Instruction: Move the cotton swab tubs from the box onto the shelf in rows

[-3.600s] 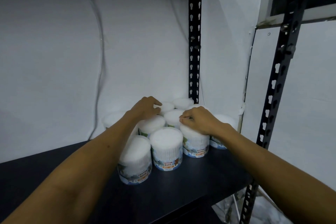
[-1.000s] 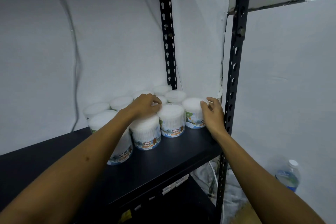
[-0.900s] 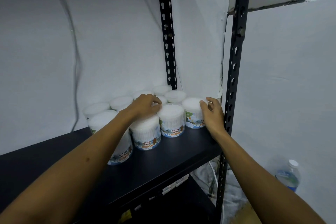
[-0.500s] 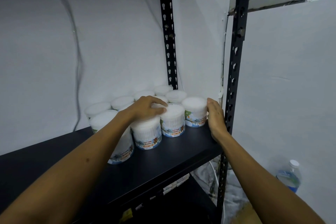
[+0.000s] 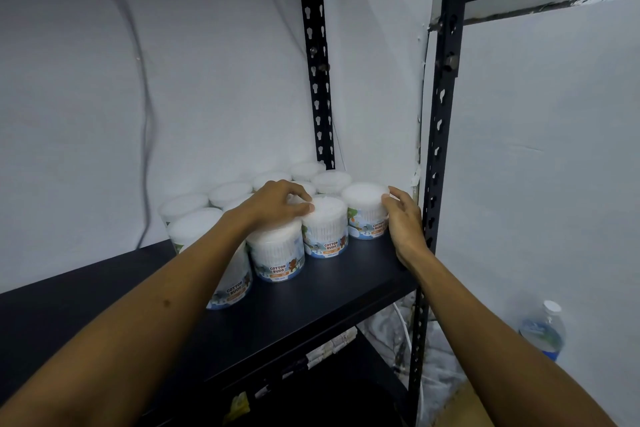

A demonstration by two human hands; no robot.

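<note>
Several white cotton swab tubs with blue-and-orange labels stand in two rows at the right rear of the black shelf. The front row runs diagonally from the left tub to the rightmost tub. My left hand rests on the lids in the middle of the group, its thumb touching the lid of the second tub from the right. My right hand lies against the right side of the rightmost tub, fingertips at the lid's edge.
A black slotted upright stands just right of my right hand, another behind the tubs. A cable hangs on the white wall. A water bottle stands on the floor at the right. Brown cardboard shows at the bottom right.
My right hand has slid from the rightmost tub's top to its right side, and that tub sits closer to its neighbour. My left hand stays on the lids.
</note>
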